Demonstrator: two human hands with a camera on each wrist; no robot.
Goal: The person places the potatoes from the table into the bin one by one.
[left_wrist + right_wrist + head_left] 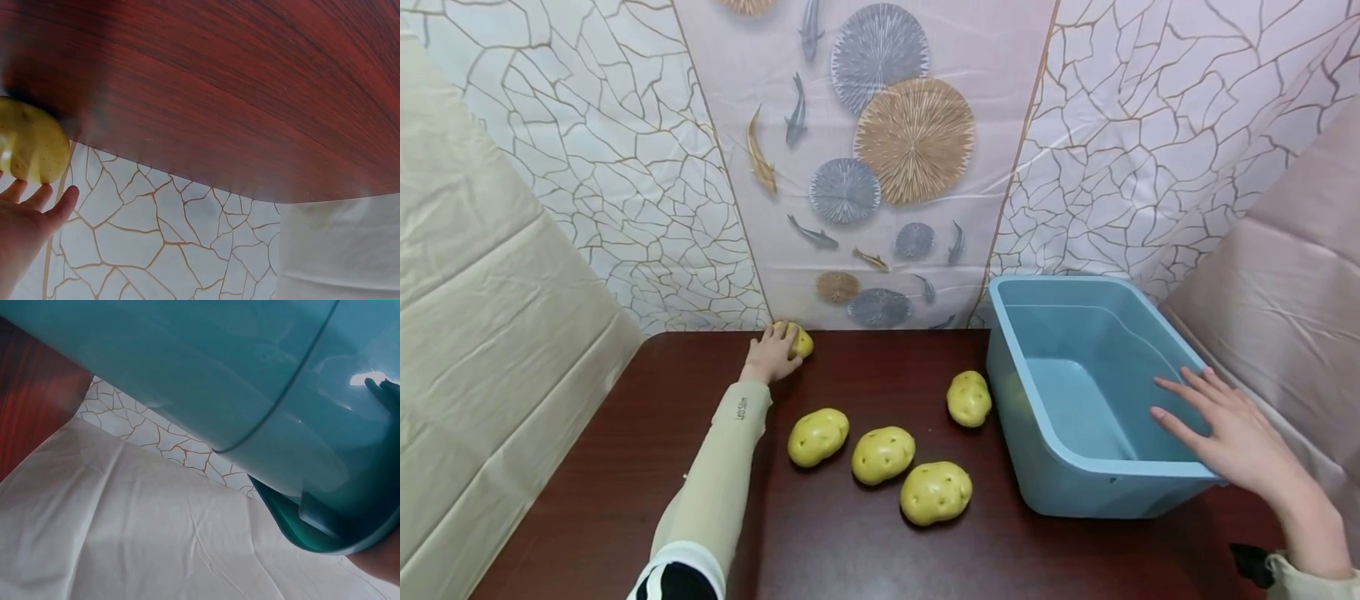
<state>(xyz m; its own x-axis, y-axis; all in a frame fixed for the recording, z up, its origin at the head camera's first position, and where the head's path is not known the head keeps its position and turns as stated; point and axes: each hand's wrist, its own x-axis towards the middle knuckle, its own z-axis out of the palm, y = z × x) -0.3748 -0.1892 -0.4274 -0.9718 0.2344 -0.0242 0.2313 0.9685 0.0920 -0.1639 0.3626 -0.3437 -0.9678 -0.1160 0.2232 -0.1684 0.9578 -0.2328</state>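
Note:
At the far edge of the dark wooden table, my left hand [771,353] reaches a yellow potato [802,342], its fingers lying over the potato's near left side. In the left wrist view, the fingertips [45,191] are spread, right at the edge of that potato [34,140]. My right hand [1240,429] hovers at the right rim of a blue plastic bin [1011,333], fingers spread and holding nothing. Only a small part of the right hand shows beside the bin [187,375] in the right wrist view.
Three more potatoes lie mid-table: a left one [818,437], a middle one [883,456] and a nearer one [936,493]. Another potato [969,399] lies just left of the bin. A patterned cloth [880,167] hangs behind the table [595,483], with plain cloth on both sides.

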